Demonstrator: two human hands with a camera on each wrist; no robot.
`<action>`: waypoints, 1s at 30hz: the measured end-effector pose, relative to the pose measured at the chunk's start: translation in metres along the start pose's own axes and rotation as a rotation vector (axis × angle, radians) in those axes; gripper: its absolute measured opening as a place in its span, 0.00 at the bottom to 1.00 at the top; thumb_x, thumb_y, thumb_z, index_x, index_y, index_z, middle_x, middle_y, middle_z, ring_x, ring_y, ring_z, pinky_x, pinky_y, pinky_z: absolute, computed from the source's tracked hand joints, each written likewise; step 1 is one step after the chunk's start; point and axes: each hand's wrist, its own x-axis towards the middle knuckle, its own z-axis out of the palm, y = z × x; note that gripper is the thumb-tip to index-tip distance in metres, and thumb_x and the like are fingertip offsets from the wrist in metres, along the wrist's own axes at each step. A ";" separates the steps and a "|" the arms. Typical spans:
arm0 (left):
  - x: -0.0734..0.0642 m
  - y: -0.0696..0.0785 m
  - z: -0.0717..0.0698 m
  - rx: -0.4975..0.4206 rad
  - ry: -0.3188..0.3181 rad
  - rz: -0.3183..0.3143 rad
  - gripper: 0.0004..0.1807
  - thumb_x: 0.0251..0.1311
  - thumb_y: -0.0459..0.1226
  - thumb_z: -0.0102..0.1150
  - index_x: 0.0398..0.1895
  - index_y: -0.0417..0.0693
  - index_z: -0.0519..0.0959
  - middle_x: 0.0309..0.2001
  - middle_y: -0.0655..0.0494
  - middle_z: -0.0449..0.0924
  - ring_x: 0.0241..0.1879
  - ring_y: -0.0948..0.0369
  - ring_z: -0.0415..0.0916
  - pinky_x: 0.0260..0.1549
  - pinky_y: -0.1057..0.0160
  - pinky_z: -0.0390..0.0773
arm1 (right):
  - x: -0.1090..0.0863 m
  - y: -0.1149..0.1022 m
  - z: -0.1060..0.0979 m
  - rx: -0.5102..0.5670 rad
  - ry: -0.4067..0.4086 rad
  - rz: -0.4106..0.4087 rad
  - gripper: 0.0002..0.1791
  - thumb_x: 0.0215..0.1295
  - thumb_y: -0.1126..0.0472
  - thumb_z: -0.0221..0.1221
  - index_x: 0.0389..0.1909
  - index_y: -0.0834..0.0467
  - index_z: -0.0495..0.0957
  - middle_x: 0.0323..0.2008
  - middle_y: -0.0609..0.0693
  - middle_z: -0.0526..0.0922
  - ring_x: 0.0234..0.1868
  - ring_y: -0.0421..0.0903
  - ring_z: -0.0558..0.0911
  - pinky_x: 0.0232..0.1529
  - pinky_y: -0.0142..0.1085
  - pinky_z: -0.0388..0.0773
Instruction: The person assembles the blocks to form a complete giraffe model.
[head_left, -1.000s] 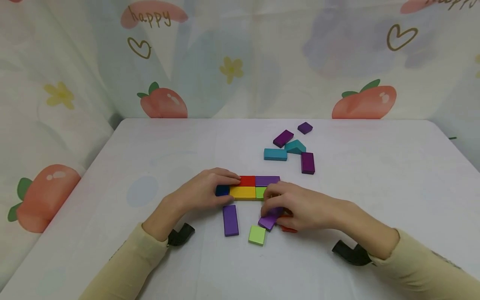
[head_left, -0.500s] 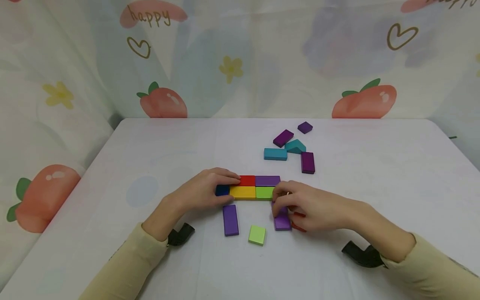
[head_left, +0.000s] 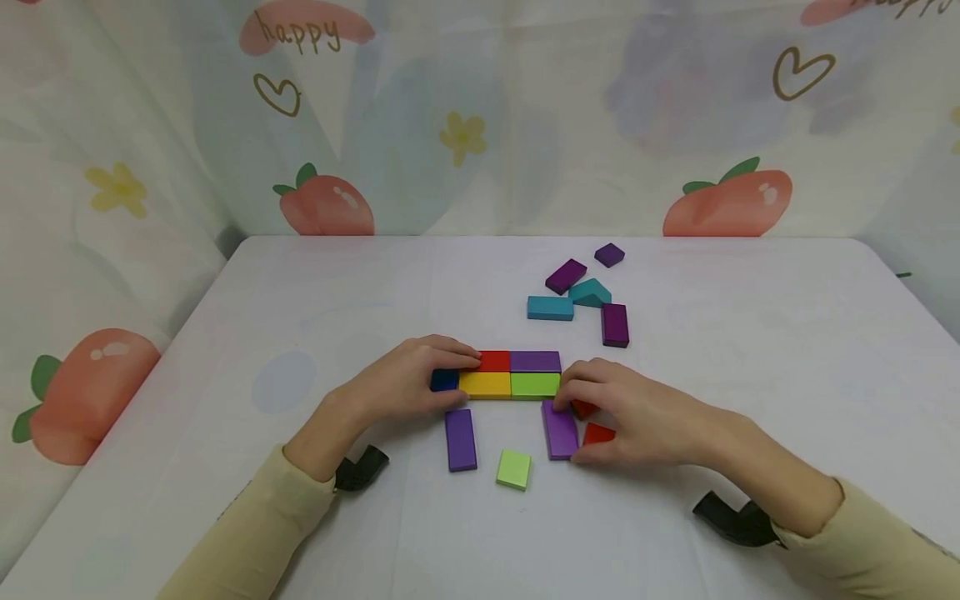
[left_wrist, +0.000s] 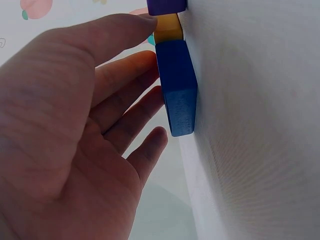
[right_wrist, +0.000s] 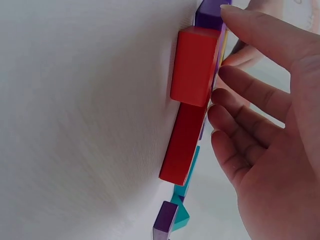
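My left hand (head_left: 408, 379) rests at the left end of a two-row block layout. Its fingertips touch near the red block (head_left: 495, 361), and the thumb lies by the yellow block (head_left: 484, 386) and dark blue block (head_left: 444, 380). A purple block (head_left: 535, 361) and a lime green block (head_left: 535, 386) form the right end. My right hand (head_left: 630, 412) has loosely bent fingers, its thumb tip and index at the edge of an upright-lying purple block (head_left: 561, 433). Two red blocks (right_wrist: 192, 67) lie beneath this hand, partly hidden in the head view.
Nearer me lie another purple block (head_left: 461, 440) and a light green square block (head_left: 513, 469). Beyond the layout are a teal block (head_left: 550, 308), a teal triangle (head_left: 590, 292) and dark purple blocks (head_left: 615, 326). A patterned curtain (head_left: 525, 167) stands behind the white table (head_left: 337, 300).
My right hand has moved right, uncovering the lime green block. The purple block by it has shifted right and turned from slanted to nearly straight. The left hand has stayed in place.
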 end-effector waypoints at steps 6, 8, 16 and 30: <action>0.000 0.000 0.000 -0.001 0.003 0.007 0.26 0.64 0.40 0.68 0.65 0.46 0.79 0.65 0.53 0.75 0.66 0.55 0.69 0.66 0.55 0.68 | 0.001 -0.002 0.001 -0.011 0.011 -0.011 0.23 0.57 0.49 0.74 0.52 0.49 0.81 0.55 0.43 0.75 0.56 0.45 0.74 0.53 0.42 0.81; 0.000 0.000 0.000 -0.002 0.003 0.008 0.26 0.64 0.40 0.68 0.65 0.46 0.79 0.65 0.53 0.75 0.66 0.55 0.69 0.66 0.55 0.68 | 0.001 -0.002 0.002 -0.020 0.012 -0.012 0.23 0.58 0.49 0.74 0.53 0.50 0.82 0.55 0.44 0.75 0.56 0.45 0.74 0.53 0.42 0.81; 0.001 0.000 0.001 -0.004 0.007 0.010 0.26 0.64 0.40 0.68 0.64 0.45 0.79 0.65 0.53 0.75 0.66 0.55 0.69 0.66 0.55 0.68 | 0.002 -0.001 0.001 -0.027 0.015 -0.048 0.23 0.61 0.50 0.72 0.55 0.52 0.82 0.55 0.46 0.76 0.57 0.48 0.74 0.54 0.43 0.81; 0.000 0.000 0.000 -0.012 0.015 0.017 0.25 0.64 0.40 0.68 0.64 0.46 0.79 0.64 0.53 0.76 0.66 0.55 0.69 0.65 0.55 0.69 | 0.007 0.009 -0.001 -0.012 0.082 0.044 0.35 0.61 0.43 0.70 0.66 0.55 0.76 0.69 0.53 0.69 0.69 0.56 0.67 0.63 0.56 0.72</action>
